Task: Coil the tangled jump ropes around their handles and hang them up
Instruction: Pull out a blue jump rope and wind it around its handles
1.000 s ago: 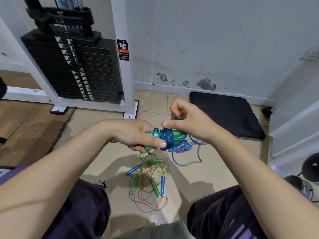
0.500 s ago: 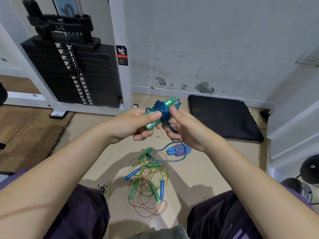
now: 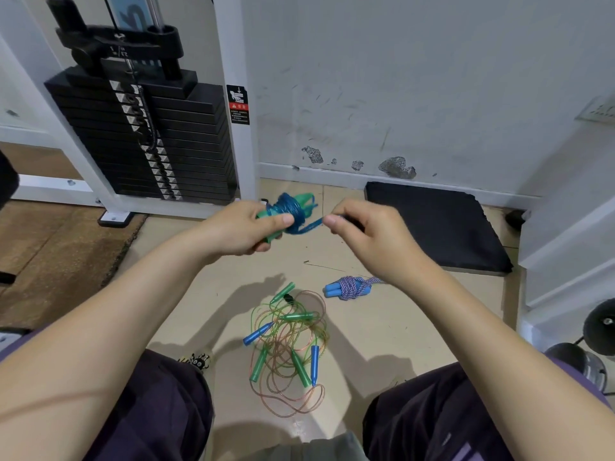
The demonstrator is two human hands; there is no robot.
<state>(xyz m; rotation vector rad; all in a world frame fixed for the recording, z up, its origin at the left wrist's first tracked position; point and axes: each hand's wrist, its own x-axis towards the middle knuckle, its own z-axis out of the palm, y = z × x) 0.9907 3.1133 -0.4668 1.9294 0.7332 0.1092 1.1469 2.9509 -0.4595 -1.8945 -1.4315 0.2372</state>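
Left hand [image 3: 239, 229] gripped around green handles [image 3: 278, 216] wrapped in blue rope [image 3: 291, 211], thumb pressing coil; right hand [image 3: 364, 232] just beside, fingers pinched on the rope's free end [image 3: 311, 224], pulled taut between hands. On floor [image 3: 382, 327] between knees: tangled pile of ropes [image 3: 288, 344] with green and blue handles. Coiled purple-white rope [image 3: 349, 287] lies near black mat's [image 3: 436, 224] front edge.
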